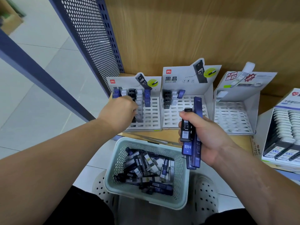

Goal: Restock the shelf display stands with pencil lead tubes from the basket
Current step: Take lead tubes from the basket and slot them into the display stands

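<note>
The pencil lead tubes look light, stiff and smooth-sided, likely slippery in a bunch, so each is best pinched by its flat sides near the cap; several are gripped upright in the right hand near the basket, where more lie loose. The left hand is at the left display stand, fingers curled, but whether it holds a tube cannot be told

You have a single view, worn on your head, wide-angled, looking forward and steeply down. It hangs close above the basket, with your left hand and right hand reaching in from the bottom corners. Ahead it faces the shelf and its wooden back panel; the floor fills the left side.
</note>
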The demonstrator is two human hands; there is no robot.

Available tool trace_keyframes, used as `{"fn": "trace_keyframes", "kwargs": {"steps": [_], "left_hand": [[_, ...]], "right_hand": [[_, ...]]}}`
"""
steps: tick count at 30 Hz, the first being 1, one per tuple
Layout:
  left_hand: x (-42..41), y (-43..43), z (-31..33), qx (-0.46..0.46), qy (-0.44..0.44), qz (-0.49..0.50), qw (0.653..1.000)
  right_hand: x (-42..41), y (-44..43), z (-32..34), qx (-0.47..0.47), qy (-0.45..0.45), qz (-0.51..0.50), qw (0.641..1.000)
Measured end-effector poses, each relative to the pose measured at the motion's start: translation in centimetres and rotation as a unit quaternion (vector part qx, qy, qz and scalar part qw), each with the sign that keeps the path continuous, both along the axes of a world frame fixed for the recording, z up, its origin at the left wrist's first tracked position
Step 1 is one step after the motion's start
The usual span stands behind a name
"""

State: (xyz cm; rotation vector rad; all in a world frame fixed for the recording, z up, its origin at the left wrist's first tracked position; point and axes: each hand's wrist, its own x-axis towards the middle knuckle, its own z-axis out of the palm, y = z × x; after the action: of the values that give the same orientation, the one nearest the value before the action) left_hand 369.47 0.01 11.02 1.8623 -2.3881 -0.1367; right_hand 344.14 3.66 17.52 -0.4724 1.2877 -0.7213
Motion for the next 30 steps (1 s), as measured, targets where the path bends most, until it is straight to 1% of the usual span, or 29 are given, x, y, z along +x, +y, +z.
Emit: {"fn": "trace_keyframes", "kwargs": {"steps": [7,11,12,13,15,16,17,18,19,20,21,22,23,27,30], "left_hand": [[-0.7,0.5,-0.4,-0.007,-0.080,-0.021,0.997],[-0.8,1.0,-1.0,-0.027,-0.099,-0.018,0.995],[-0.8,1.1,-0.9,-0.043,-0.084,-0.014,0.995],[-0.9,1.1,-0.8,-0.059,-0.049,-0.006,0.997],[-1.9,1.5,0.5,-0.064,0.053,0.018,0.996],[-3.0,1.8,1.6,-0.033,0.124,0.037,0.991],[-4.3,2.3,2.9,0.029,0.215,0.065,0.974],[-5.5,2.8,3.9,0.119,0.316,0.095,0.936],[-6.7,3.3,4.8,0.218,0.411,0.118,0.877],[-7.6,3.8,5.4,0.298,0.480,0.137,0.814],[-8.3,4.4,5.6,0.345,0.518,0.148,0.769],[-8.8,4.8,5.5,0.363,0.537,0.151,0.747],[-9.1,5.3,5.4,0.364,0.547,0.154,0.738],[-9.5,5.7,5.1,0.332,0.580,0.180,0.722],[-9.5,5.4,5.1,0.333,0.603,0.212,0.694]], "right_hand": [[0.0,0.0,0.0,0.003,-0.004,0.014,1.000],[0.1,0.1,-0.1,-0.001,-0.011,0.011,1.000],[0.1,0.0,-0.2,-0.005,-0.013,0.011,1.000],[0.3,0.0,-0.2,-0.011,-0.016,0.010,1.000],[0.6,-0.1,-0.4,-0.027,-0.021,0.003,0.999],[0.8,-0.1,-0.5,-0.037,-0.022,-0.001,0.999],[1.0,-0.1,-0.6,-0.045,-0.024,-0.005,0.999],[1.2,-0.2,-0.8,-0.052,-0.025,-0.012,0.998],[1.4,-0.2,-0.9,-0.058,-0.023,-0.020,0.998],[1.6,-0.3,-1.2,-0.064,-0.018,-0.027,0.997],[1.7,-0.4,-1.4,-0.069,-0.012,-0.036,0.997],[1.8,-0.5,-1.6,-0.072,-0.004,-0.045,0.996],[1.8,-0.6,-1.8,-0.074,0.004,-0.051,0.996],[2.0,-0.4,-2.1,-0.076,0.027,-0.046,0.996],[2.0,-0.4,-2.4,-0.079,0.025,-0.043,0.996]]}}
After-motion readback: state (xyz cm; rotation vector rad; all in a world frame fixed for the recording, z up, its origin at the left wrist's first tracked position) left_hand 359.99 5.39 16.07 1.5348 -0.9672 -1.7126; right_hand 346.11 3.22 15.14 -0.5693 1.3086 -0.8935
